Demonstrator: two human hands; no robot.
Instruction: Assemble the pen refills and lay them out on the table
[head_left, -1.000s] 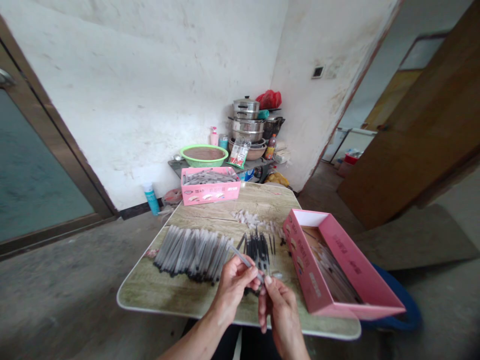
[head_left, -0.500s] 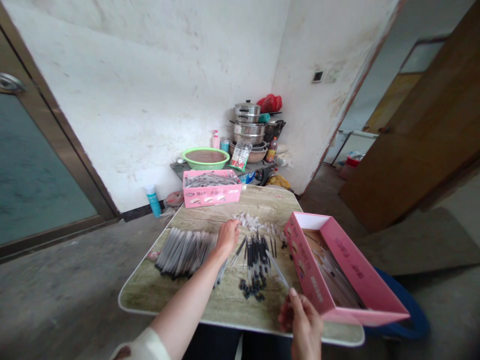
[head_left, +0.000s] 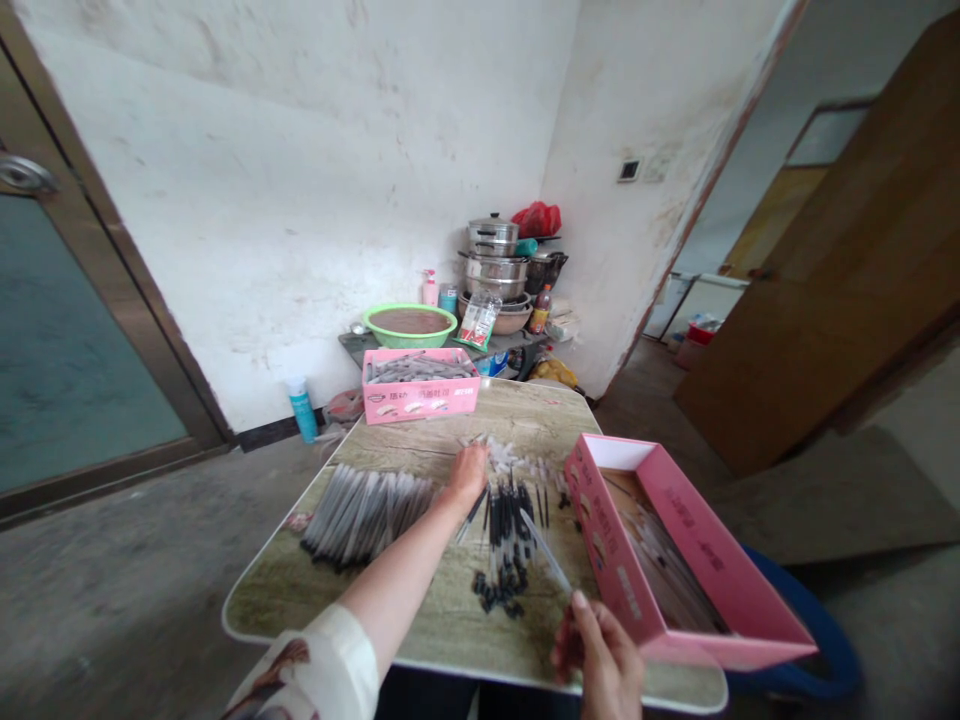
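Note:
My right hand (head_left: 600, 645) pinches a clear pen barrel (head_left: 546, 548) by its near end, its far end pointing up and left. My left hand (head_left: 470, 472) reaches to the left edge of a pile of small translucent pen parts (head_left: 504, 453); its fingers are curled together and what is between them is hidden. Just right of and below that hand lie black-tipped refills (head_left: 510, 520), with small black caps (head_left: 499, 590) nearer me. A row of clear pens with black ends (head_left: 367, 515) lies left of my forearm.
A pink box (head_left: 420, 405) full of pens stands at the table's far left. Another pink box (head_left: 615, 570), holding clear barrels, sits at the right edge, over a blue stool (head_left: 832, 650). Behind stand a green basin (head_left: 409, 340) and stacked pots (head_left: 495, 270).
My left hand has shifted slightly right against the pile of translucent parts. My right hand still holds the barrel, almost in the same place. The view has tilted slightly.

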